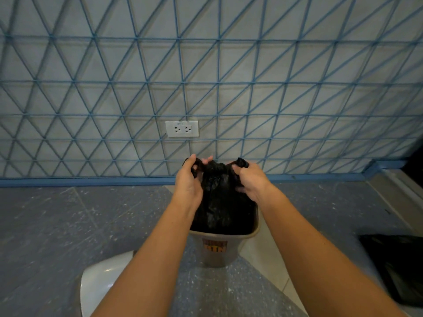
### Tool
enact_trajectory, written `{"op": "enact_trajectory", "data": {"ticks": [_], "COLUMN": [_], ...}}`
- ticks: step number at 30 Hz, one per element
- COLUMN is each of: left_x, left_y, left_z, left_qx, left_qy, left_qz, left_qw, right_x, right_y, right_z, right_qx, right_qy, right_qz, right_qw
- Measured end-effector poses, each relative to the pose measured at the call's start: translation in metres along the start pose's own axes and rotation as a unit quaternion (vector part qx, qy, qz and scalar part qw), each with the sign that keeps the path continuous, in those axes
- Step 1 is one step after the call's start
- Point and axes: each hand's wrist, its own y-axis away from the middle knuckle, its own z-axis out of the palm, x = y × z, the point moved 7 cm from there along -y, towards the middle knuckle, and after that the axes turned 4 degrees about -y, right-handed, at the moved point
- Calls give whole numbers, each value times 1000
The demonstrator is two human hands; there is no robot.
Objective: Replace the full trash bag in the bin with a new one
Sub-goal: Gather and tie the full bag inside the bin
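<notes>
We seem to be in a home or small office corner: a wall (229, 65) patterned with blue triangles at 12 o'clock carries a white outlet (182, 128) with 2 sockets, above a blue baseboard (91, 181) and speckled floor tiles (68, 225) (which room, we cannot tell).

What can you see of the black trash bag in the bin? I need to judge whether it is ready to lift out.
The black trash bag is thin, crinkled, glossy plastic, bulging and gathered at its top. Its lower part sits inside the grey bin, and its upper part rises above the rim. The left hand and right hand each grip a handle strip at the neck. No finished knot shows.
</notes>
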Motion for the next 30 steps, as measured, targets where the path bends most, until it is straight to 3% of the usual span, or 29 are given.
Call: {"op": "enact_trajectory", "data": {"ticks": [6, 10, 12, 14, 16, 18, 20, 22, 26, 30], "left_x": [-3, -5, -3, -1, -1, -3, -3, -3, -2, -1], "left_y": [-5, -4, -4, -5, -6, -6, -6, -6, -6, -6], "left_z": [-9, -9, -10, -10, -9, -9, -10, -15, -22, -23], "left_qx": [81, 72, 77, 85, 89, 89, 87, 88, 99, 102], "left_qy": [-61, 3, 36, 45, 48, 49, 37, 17, -21, 19], "left_qz": [56, 20, 17, 21, 23, 22, 26, 26, 30, 23], "left_qw": [993, 997, 996, 995, 995, 995, 995, 996, 994, 994], "right_x": [-36, -34, -24, -6, 10, 22, 25, 15, -19, -27], "right_y": [-9, -11, -5, 3, 13, 18, 17, 8, -2, 1], "right_z": [-3, -26, -39, -51, -51, -33, -13, -5, -13, -28], "right_qx": [86, 143, 168, 195, 183, 90, 0, -24, 21, 86], "right_qy": [59, -213, -264, -178, -14, 86, 112, 56, -88, -277], "right_qz": [-134, -123, -99, -49, 18, 65, 72, 52, -17, -84], "right_qw": [985, 959, 945, 963, 983, 990, 991, 997, 996, 953]}}
